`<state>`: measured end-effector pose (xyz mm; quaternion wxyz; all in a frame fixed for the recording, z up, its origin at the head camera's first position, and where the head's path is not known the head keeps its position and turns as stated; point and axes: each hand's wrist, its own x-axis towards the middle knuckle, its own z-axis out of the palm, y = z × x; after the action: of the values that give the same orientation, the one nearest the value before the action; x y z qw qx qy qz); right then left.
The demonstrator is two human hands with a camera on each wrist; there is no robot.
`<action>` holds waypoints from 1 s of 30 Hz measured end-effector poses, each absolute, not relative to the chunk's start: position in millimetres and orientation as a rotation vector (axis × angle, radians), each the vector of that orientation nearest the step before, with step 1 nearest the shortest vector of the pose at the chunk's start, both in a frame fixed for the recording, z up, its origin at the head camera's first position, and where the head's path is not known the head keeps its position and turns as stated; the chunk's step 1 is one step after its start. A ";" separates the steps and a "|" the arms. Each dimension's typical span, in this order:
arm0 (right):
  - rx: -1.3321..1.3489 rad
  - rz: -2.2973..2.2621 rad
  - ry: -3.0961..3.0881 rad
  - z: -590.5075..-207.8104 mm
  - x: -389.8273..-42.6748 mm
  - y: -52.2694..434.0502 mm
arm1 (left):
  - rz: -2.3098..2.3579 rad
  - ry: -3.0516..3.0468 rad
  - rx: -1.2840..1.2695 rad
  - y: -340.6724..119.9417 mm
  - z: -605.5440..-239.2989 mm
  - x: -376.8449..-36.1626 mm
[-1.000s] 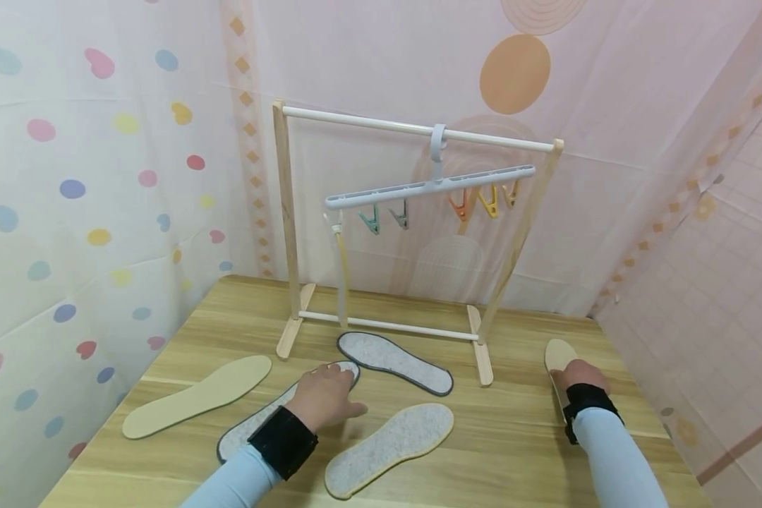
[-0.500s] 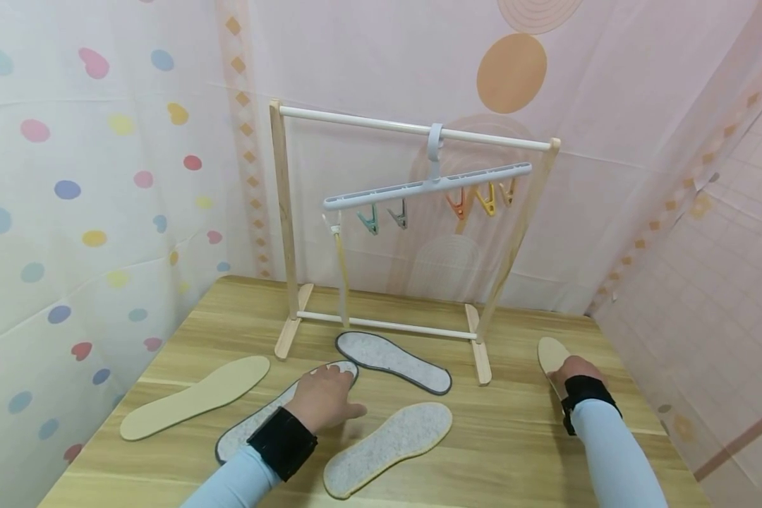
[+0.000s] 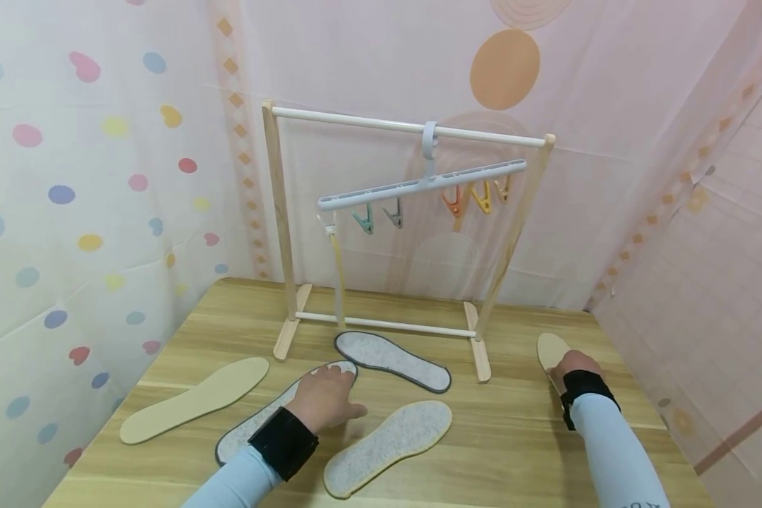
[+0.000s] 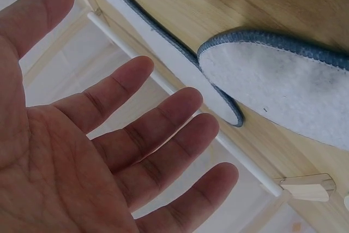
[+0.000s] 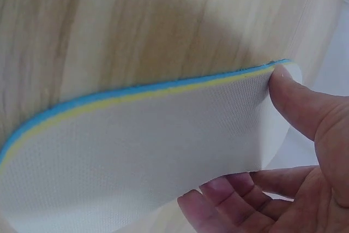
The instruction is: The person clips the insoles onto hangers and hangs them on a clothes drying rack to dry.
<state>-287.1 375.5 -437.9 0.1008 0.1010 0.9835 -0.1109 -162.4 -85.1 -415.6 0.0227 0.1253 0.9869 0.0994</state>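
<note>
My right hand [image 3: 578, 368] grips a cream insole [image 3: 551, 351] at the table's right side. In the right wrist view its thumb [image 5: 294, 99] lies on one edge and its fingers are at the opposite edge; this insole [image 5: 147, 145] has a blue and yellow layered rim. My left hand [image 3: 326, 398] is over a grey felt insole with dark edging [image 3: 254, 423]. Its fingers [image 4: 180, 107] are spread and slightly bent, with nothing between them and apart from the felt. Another dark-edged grey insole [image 3: 394, 361] lies just beyond, and a yellow-edged grey one [image 3: 390, 448] lies to the right.
A second cream insole [image 3: 197, 398] lies at the table's left. Behind stands a wooden rack [image 3: 278, 212] with a white top rail, bearing a pale blue hanger [image 3: 419, 185] with several coloured clips. An insole [image 3: 339, 279], seen edge-on, hangs from its left end.
The cream insole in my right hand has shifted slightly left at its far end. My left hand stays almost still. The head view has turned a little.
</note>
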 end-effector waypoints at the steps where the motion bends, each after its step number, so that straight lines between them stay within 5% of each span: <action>1: 0.307 -0.328 2.905 -436.4 -286.9 374.4 | 0.307 3.057 0.391 -85.1 -415.8 -162.3; 30: 0.437 -0.465 2.956 -433.6 -280.8 367.8 | 0.288 3.041 0.378 -82.2 -416.0 -162.5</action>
<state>-280.8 367.8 -433.6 0.0586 0.1444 0.9758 -0.1536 -162.5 -82.2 -416.0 0.0319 0.1228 0.9875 0.0936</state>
